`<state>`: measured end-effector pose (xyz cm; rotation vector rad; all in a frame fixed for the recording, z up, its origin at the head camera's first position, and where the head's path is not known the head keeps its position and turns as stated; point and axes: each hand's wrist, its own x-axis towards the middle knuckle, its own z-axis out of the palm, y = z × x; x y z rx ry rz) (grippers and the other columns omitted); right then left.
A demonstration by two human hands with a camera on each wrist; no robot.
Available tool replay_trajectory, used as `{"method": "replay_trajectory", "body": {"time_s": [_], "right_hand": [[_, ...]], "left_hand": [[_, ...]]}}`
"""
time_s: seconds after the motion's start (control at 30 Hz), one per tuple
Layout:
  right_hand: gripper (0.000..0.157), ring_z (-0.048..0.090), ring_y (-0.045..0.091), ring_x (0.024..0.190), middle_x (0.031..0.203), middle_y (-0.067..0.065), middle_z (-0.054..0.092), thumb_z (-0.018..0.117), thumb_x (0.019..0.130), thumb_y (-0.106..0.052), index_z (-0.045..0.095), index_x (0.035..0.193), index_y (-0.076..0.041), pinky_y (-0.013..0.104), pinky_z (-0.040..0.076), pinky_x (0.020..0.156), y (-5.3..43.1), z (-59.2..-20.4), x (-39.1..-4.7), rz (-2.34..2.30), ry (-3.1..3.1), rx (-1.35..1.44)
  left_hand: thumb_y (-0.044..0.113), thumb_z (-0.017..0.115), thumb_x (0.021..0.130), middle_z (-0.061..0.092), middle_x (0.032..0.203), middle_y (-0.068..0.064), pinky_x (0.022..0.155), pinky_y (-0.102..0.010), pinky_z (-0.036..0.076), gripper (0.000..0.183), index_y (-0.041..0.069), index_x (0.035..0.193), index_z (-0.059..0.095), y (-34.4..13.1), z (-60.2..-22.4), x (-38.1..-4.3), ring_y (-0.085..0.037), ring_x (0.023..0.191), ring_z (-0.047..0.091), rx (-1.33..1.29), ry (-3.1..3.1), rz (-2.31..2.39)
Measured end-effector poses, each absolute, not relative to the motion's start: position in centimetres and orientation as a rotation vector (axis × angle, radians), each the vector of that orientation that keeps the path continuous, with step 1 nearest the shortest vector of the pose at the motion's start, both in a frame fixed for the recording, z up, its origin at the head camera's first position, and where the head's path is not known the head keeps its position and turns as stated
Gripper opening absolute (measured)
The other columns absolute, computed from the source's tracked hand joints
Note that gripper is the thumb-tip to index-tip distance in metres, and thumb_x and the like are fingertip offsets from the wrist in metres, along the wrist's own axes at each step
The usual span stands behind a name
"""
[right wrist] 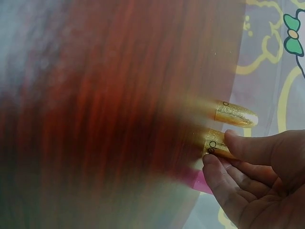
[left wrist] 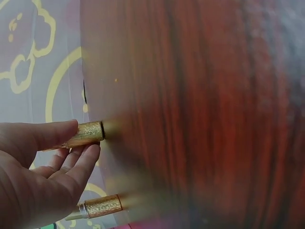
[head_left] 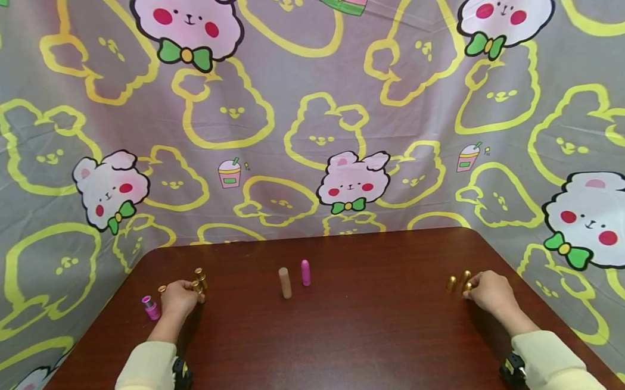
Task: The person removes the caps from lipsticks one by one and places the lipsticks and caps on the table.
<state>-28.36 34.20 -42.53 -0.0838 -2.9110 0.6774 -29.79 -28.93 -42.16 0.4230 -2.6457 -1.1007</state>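
Note:
My left hand (head_left: 180, 298) is at the table's left side, pinching a gold lipstick tube (left wrist: 88, 133) between thumb and fingers. Just beyond stands another gold tube (head_left: 201, 278); a third gold piece (head_left: 162, 289) shows partly behind the hand. A pink lipstick tube (head_left: 150, 308) with a silvery collar is left of it. On the right side, my right hand (head_left: 490, 291) pinches a gold round-tipped lipstick cap (right wrist: 217, 144) with dark lettering, its far end covered by the thumb. Two similar gold caps, one nearer (head_left: 464, 277) and one farther left (head_left: 451, 282), stand beside those fingers.
Near the middle of the brown wooden table (head_left: 343, 348) stand a tan cylinder (head_left: 285, 284) and a pink round-tipped cap (head_left: 305, 273). A grey cloth (head_left: 294, 71) with cartoon prints hangs behind the table and along its sides.

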Motion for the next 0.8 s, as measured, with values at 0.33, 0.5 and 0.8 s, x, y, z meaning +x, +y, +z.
{"method": "replay_trajectory", "body": {"time_s": [0.33,0.5,0.8], "right_hand": [[0.024,0.059,0.031,0.069,0.082,0.022,0.066,0.078,0.075,-0.006,0.068,0.087,0.012,0.048,0.05,0.063,34.1,-42.7,-28.5,0.669,-2.922,-0.097],[0.026,0.059,0.033,0.071,0.08,0.02,0.066,0.079,0.074,-0.008,0.068,0.086,0.012,0.048,0.049,0.063,34.2,-42.6,-28.4,0.663,-2.913,-0.085],[0.029,0.06,0.033,0.072,0.086,0.023,0.067,0.077,0.078,-0.008,0.068,0.095,0.013,0.042,0.049,0.059,33.9,-40.8,-27.9,0.707,-2.905,-0.085]], "left_hand": [[0.002,0.075,0.075,0.064,0.089,-0.027,0.064,-0.037,0.042,0.029,-0.016,0.095,0.063,-29.4,-42.7,-30.1,-0.04,0.082,0.052,0.436,-2.652,-1.115],[0.002,0.076,0.074,0.064,0.087,-0.026,0.061,-0.035,0.043,0.028,-0.016,0.093,0.063,-29.6,-42.8,-30.2,-0.039,0.079,0.053,0.419,-2.661,-1.1],[0.005,0.078,0.073,0.066,0.084,-0.025,0.061,-0.036,0.043,0.03,-0.016,0.09,0.066,-30.0,-42.8,-30.1,-0.038,0.076,0.054,0.401,-2.653,-1.092]]}}
